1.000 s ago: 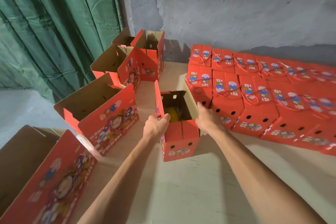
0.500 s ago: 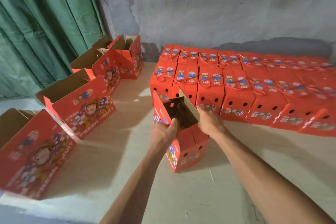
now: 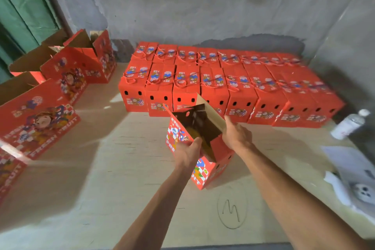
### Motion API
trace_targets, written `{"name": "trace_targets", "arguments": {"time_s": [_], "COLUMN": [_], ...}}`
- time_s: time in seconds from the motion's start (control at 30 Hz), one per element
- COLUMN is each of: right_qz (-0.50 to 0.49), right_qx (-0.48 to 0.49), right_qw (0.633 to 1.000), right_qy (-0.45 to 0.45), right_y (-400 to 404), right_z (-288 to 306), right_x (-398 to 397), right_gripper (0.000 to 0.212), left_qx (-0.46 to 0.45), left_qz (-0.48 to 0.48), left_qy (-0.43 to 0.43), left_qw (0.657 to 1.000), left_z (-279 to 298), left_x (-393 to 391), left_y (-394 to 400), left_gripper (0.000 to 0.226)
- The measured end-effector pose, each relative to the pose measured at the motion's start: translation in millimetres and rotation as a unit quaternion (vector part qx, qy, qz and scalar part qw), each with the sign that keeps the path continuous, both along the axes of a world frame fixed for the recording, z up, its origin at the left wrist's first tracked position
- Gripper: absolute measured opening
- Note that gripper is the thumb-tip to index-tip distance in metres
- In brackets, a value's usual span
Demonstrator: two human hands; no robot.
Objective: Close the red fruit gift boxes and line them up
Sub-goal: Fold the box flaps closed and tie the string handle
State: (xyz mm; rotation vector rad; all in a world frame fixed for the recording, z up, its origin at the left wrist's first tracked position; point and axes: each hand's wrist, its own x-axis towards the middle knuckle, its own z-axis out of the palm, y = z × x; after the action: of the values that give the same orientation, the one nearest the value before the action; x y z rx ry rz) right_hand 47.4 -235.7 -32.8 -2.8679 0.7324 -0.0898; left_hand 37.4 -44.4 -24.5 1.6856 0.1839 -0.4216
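An open red fruit gift box stands turned at an angle in the middle of the wooden table, with something yellow inside. My left hand grips its near left edge, the thumb hooked over the rim. My right hand holds the raised brown flap on the right side. Behind it, two rows of closed red boxes with cord handles stand lined up against the grey wall.
Several open red boxes with flaps up stand along the left side of the table. A white plastic bottle and some papers lie at the right edge. A pencil mark is drawn on the near table.
The box has been brought to the right and turned at an angle, both hands staying on it. My view has swung right, showing the bottle and papers.
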Motion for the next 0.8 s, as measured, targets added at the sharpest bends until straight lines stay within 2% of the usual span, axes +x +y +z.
{"name": "trace_targets", "arguments": {"time_s": [0.1, 0.2, 0.27, 0.47, 0.67, 0.8], "right_qz": [-0.009, -0.015, -0.017, 0.016, 0.116, 0.164], "right_qx": [-0.009, -0.02, -0.023, -0.025, -0.048, 0.019], "right_qw": [1.0, 0.998, 0.997, 0.999, 0.988, 0.973], "right_qy": [-0.016, -0.057, -0.07, -0.044, -0.094, -0.162], "right_y": [-20, -37, -49, -104, -140, -158], "right_z": [-6, -10, -11, -7, 6, -5], "right_x": [-9, -19, -23, -16, 6, 6], "right_gripper": [0.027, 0.022, 0.021, 0.029, 0.034, 0.032], "left_qx": [-0.007, -0.016, -0.023, -0.026, -0.069, -0.146], "left_qz": [-0.008, -0.001, 0.005, 0.059, 0.08, 0.092], "left_qy": [0.016, 0.03, 0.03, 0.046, 0.008, 0.048], "left_qw": [1.0, 0.999, 0.999, 0.997, 0.994, 0.984], "left_z": [-6, -9, -11, -6, -21, -37], "left_x": [-7, -13, -17, -21, -58, -91], "left_y": [-21, -43, -58, -108, -156, -199], "left_gripper": [0.022, 0.01, 0.007, 0.023, 0.014, 0.018]}}
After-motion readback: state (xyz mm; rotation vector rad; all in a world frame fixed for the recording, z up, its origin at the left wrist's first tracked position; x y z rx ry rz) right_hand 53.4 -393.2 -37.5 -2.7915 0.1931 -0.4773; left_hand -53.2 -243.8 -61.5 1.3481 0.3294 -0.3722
